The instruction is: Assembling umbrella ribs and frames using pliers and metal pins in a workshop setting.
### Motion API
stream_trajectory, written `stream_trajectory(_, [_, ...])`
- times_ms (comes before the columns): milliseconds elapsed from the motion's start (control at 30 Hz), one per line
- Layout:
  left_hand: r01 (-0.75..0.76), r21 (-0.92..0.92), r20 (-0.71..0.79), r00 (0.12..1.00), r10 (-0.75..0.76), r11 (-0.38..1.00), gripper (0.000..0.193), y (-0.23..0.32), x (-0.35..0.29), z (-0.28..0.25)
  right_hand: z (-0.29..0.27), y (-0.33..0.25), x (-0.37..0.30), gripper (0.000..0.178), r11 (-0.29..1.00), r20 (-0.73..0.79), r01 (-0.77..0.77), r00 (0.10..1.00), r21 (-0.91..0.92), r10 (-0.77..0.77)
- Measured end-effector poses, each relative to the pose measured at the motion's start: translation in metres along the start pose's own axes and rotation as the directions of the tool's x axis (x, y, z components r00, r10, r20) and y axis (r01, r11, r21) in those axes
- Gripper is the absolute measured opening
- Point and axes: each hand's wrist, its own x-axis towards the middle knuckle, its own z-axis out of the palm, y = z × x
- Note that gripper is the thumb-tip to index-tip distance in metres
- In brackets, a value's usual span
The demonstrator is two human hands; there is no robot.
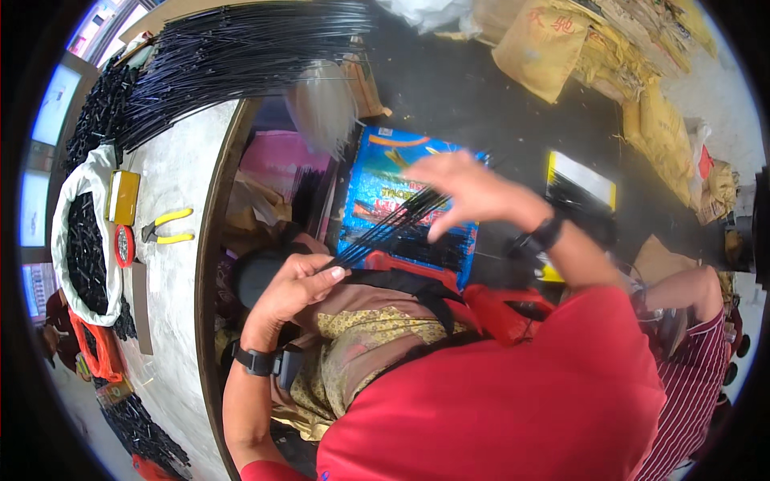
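Observation:
My left hand (301,284) is closed round one end of a bundle of thin black rods (389,228), thumb on top. The bundle slants up and away to the right over my lap. Close to its far end is my right hand (473,192), blurred, its thumb and fingers apart; I see nothing gripped in it. Beneath the bundle lies a blue printed sack (365,172) with more black rods (441,248) on it.
Left of me a grey worktop (176,297) carries yellow-handled pliers (170,227), a yellow box (122,197), a white sack (60,240) of black pieces and a large heap of black rods (241,56). Tan sacks (545,48) lie at far right. Another person's striped clothing (690,393) shows at right.

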Motion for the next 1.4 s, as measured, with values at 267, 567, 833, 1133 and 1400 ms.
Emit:
stream_trajectory(267, [-0.162,0.300,-0.433,0.855,0.286,0.940,0.063,0.030,0.006,-0.061,0.100,0.065,0.034,0.046,0.898,0.216,-0.440,0.878,0.008,0.428])
stream_trajectory(567, [-0.121,0.054,-0.524,0.841,0.131,0.991,0.042,-0.021,-0.014,-0.064,0.197,0.114,0.024,0.046,0.875,0.248,-0.475,0.862,0.095,0.441])
stream_trajectory(833, [-0.133,-0.070,-0.592,0.803,0.067,0.989,0.041,-0.042,-0.024,-0.055,0.250,0.076,0.006,0.076,0.762,0.351,-0.633,0.689,-0.135,0.634])
stream_trajectory(1133, [-0.084,0.036,-0.589,0.803,0.089,0.996,0.040,-0.031,-0.058,-0.033,0.222,0.099,0.019,0.048,0.840,0.338,-0.539,0.780,-0.067,0.527])
stream_trajectory(1400, [-0.113,0.359,-0.686,0.641,0.344,0.927,0.035,-0.043,-0.110,-0.025,0.205,0.077,0.032,0.042,0.863,0.415,-0.505,0.786,0.003,0.459])
